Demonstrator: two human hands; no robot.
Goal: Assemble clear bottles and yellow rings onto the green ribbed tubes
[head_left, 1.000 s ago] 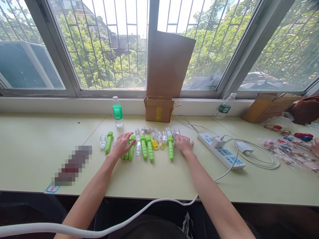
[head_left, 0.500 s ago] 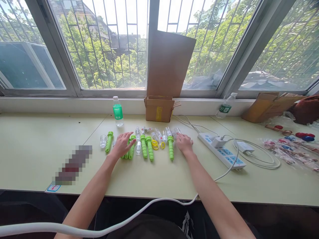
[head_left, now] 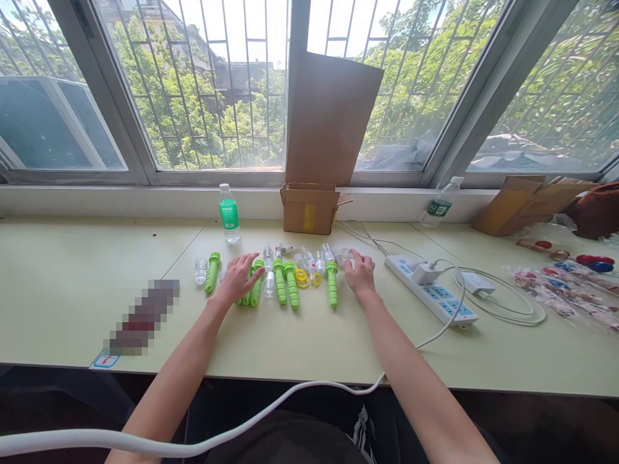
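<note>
Over several ribbed green plastic tubes, my left hand rests palm down with fingers apart; it partly hides them and a clear piece. My right hand is beside a clear plastic cup-like piece, thumb and fingers apart; I cannot tell whether they touch it. Just left of that hand lies a green tube with a clear top. Two more green tubes lie mid-row near yellow rings. At the left end are another green tube and a clear cup.
A water bottle and a cardboard box stand behind the row. To the right are a power strip with cables and bagged small items. A white cable crosses in front of my body. A pixelated patch covers something left.
My right hand has shifted slightly right and its fingers have lifted off the clear piece, which shows more now. My left hand has stayed in place. The view has tilted a little.
</note>
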